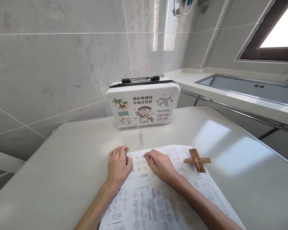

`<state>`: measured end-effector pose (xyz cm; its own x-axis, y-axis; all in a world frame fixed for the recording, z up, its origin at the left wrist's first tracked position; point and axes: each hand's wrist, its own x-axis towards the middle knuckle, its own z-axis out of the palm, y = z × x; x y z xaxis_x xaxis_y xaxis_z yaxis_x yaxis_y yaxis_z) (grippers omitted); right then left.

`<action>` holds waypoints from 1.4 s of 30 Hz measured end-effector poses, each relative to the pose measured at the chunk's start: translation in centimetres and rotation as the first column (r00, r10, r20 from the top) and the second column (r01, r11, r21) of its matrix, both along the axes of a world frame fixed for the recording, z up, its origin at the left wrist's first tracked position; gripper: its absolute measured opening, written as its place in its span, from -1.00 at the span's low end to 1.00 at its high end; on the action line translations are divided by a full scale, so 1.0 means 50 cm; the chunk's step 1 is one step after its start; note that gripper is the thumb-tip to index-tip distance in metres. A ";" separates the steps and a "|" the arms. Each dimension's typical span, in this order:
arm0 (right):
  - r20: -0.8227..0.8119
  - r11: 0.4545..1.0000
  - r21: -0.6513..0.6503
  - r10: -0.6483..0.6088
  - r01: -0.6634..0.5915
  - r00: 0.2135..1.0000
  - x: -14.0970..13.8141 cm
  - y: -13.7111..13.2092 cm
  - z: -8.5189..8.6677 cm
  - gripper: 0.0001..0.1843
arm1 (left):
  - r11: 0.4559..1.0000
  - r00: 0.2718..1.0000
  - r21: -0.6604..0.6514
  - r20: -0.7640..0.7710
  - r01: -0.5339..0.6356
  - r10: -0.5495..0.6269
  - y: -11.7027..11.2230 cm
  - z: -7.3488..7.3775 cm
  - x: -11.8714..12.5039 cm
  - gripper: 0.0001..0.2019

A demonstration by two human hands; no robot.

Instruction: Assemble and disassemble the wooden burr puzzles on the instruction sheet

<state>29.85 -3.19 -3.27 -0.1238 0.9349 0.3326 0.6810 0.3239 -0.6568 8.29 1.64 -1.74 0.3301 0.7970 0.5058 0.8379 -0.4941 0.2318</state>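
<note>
A large white printed instruction sheet (132,204) covered in small diagrams lies on the table under my forearms. My left hand (117,166) rests at the sheet's upper left edge, fingers curled; a dark sliver shows between fingers and thumb, too small to name. On the sheet's upper middle lies my right hand (162,164), its fingers bent in and thumb close to them, with nothing visible in it. To the right of that hand, a wooden interlocking puzzle (196,160) of crossed brown pieces with dark marks sits on the sheet's right edge, touched by neither hand.
A white cartoon-printed case (144,105) with a black handle, wrapped in clear plastic, stands at the back against the grey tiled wall (62,64). A counter with a sink (249,84) runs along the right, below a dark-framed window (273,32). The white table (62,159) has a seam.
</note>
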 end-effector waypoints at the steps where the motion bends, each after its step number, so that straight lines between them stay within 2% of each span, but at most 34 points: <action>1: -0.003 1.000 0.001 0.001 -0.001 1.000 0.000 0.000 0.000 -0.76 | 1.000 1.000 0.015 -0.013 -0.006 0.006 0.000 0.000 -0.001 -0.69; 4: -0.005 1.000 0.002 -0.001 0.001 1.000 0.000 -0.001 -0.001 -0.75 | 0.998 0.999 0.059 -0.038 0.010 -0.007 -0.003 0.007 0.001 -0.65; 7: -0.009 1.000 0.008 -0.001 0.001 1.000 0.000 -0.001 -0.001 -0.76 | 0.993 0.995 0.066 -0.020 0.101 -0.100 -0.016 0.020 0.013 -0.69; 10: -0.022 1.000 0.003 -0.002 0.002 1.000 -0.001 -0.001 -0.002 -0.76 | 0.969 0.969 0.006 0.020 0.248 -0.248 -0.036 0.028 0.031 -0.75; 14: -0.015 1.000 -0.006 -0.007 0.007 1.000 -0.001 -0.001 0.000 -0.77 | 0.920 0.929 -0.143 0.125 0.365 -0.350 -0.059 0.020 0.047 -0.65; 18: -0.008 1.000 -0.009 -0.006 0.006 1.000 0.000 -0.001 0.001 -0.78 | 0.897 0.933 -0.268 0.170 0.352 -0.316 -0.068 0.004 0.051 -0.51; 24: -0.031 1.000 -0.004 0.000 0.000 1.000 0.000 -0.001 -0.003 -0.78 | 0.927 0.960 -0.268 0.166 0.262 -0.224 -0.062 -0.007 0.052 -0.55; 28: -0.035 1.000 0.002 0.000 0.000 0.999 0.000 0.000 -0.004 -0.79 | 0.933 0.964 -0.261 0.160 0.248 -0.211 -0.059 -0.013 0.052 -0.56; 32: -0.033 1.000 -0.005 0.002 -0.003 0.999 0.000 -0.001 -0.006 -0.79 | 0.921 0.957 -0.274 0.165 0.276 -0.238 -0.063 -0.012 0.052 -0.55; 38: -0.009 1.000 -0.016 -0.003 0.003 1.000 0.000 -0.002 -0.004 -0.81 | 0.877 0.910 -0.251 0.178 0.410 -0.375 -0.066 -0.006 0.055 -0.45; 42: 0.006 1.000 -0.025 -0.003 0.003 1.000 -0.001 0.003 -0.004 -0.81 | 0.868 0.900 -0.247 0.185 0.430 -0.394 -0.065 -0.008 0.055 -0.44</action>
